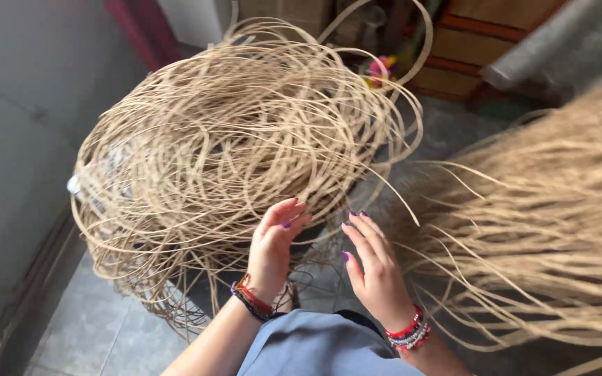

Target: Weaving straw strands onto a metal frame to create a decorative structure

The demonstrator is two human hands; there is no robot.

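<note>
A big tangled coil of thin tan rattan strands [224, 139] fills the upper left and middle. My left hand [275, 244] rests at its lower edge with fingers spread, touching loose strands. My right hand [373, 268] hovers just to the right, fingers apart, holding nothing that I can see. Both wrists wear beaded bracelets. A second bundle of straighter tan strands [545, 223] sweeps across the right side, its loose ends reaching toward my right hand.
A grey wall [29, 139] runs down the left side. The floor [99, 327] is grey tile. Wooden furniture [482, 42] and a small pink and yellow object [377, 69] stand at the back. My blue-grey clothing [322, 348] shows at the bottom.
</note>
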